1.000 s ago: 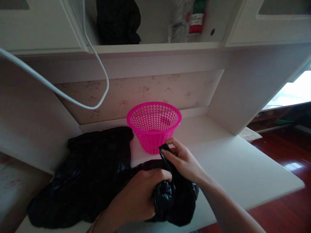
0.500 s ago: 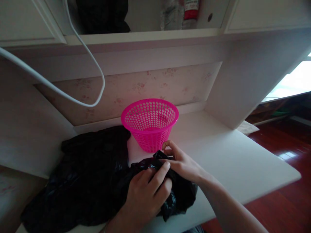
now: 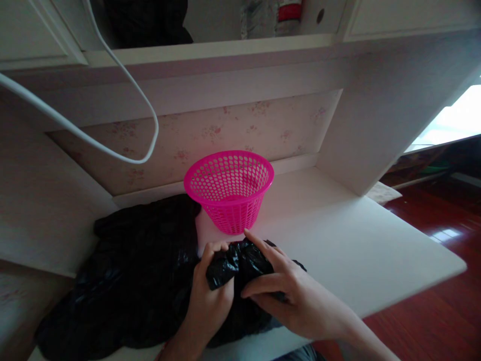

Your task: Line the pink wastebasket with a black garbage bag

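Note:
A black plastic bag (image 3: 240, 316) is bunched at the front of the white tabletop. Around a gathered fold of it my left hand (image 3: 210, 296) is closed, with shiny plastic showing between thumb and fingers. My right hand (image 3: 289, 291) lies over the bag's right side, its fingers bent around the crumpled plastic. Just behind both hands stands a pink perforated basket (image 3: 235, 215), upright, with nothing visible inside. To the left spreads a larger heap of black plastic (image 3: 139, 276); I cannot tell whether it joins the held part.
A white cable (image 3: 135, 90) loops down at upper left. Above runs a shelf (image 3: 225, 52) with a dark bundle (image 3: 146, 22) and a red-banded container (image 3: 289, 12). The white tabletop (image 3: 361, 240) extends right to a rounded corner over the reddish floor (image 3: 424, 301).
My left hand has turned and now grips a bunched fold of the bag. My right hand has shifted slightly toward me and lies lower on the plastic. The basket stays in place.

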### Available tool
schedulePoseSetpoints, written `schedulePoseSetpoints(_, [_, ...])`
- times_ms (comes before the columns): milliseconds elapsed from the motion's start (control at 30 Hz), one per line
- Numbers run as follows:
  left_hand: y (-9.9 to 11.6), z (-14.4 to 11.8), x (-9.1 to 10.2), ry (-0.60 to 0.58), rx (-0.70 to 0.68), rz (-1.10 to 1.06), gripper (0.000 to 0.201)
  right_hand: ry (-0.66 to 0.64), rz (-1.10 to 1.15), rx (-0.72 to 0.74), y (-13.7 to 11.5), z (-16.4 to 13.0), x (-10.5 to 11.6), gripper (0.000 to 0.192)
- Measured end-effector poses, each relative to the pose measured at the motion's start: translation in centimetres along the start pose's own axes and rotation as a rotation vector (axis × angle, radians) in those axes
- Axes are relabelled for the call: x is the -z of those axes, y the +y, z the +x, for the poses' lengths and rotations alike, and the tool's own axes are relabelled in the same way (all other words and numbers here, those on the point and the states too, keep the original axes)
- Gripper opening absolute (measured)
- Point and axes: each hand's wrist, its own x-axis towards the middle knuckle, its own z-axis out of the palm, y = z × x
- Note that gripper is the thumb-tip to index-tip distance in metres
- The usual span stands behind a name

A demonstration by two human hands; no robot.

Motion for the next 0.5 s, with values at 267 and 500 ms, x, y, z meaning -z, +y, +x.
schedulePoseSetpoints(267, [-0.2, 0.6, -0.2, -0.010, 0.754, -0.397, 0.033, 0.255, -0.334, -0.212, 1.4, 0.6, -2.0, 0.020])
schedulePoseSetpoints(500, [0.4, 0.4, -0.6, -0.022, 0.935, -0.798, 0.039, 0.079, 0.155, -0.164, 0.4, -0.1, -1.0, 0.023])
